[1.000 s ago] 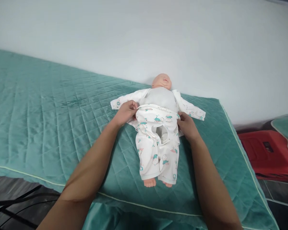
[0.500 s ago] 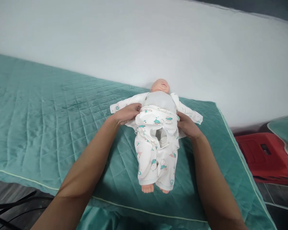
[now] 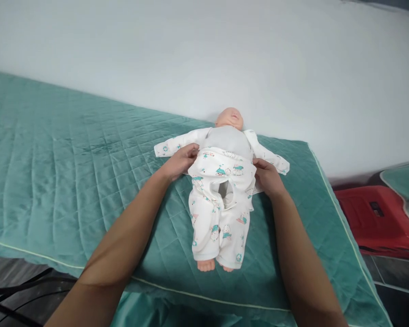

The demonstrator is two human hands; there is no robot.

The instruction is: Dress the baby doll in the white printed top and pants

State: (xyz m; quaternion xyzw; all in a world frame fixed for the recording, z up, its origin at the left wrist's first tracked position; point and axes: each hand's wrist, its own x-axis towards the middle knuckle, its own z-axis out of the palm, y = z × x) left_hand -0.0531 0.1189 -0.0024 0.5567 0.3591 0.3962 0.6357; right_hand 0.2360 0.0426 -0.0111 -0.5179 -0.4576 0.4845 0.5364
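A baby doll (image 3: 229,119) lies on its back on a green quilted mattress (image 3: 71,181), head toward the white wall. It wears white printed trousers (image 3: 218,213) and an opened white printed top spread under its grey torso. My left hand (image 3: 180,161) grips the trousers' waistband at the doll's left-side hip as I see it. My right hand (image 3: 267,177) grips the waistband on the other side. The doll's bare feet stick out near the mattress's front edge.
A white wall (image 3: 225,54) runs behind the mattress. A red plastic object (image 3: 378,220) stands on the floor at the right, beside another green cushion (image 3: 405,186). Black cables (image 3: 10,295) lie on the dark floor at the lower left.
Both hands stay on the waistband at the doll's hips. The trousers sit slightly higher on the torso and the legs have shifted a little to the left.
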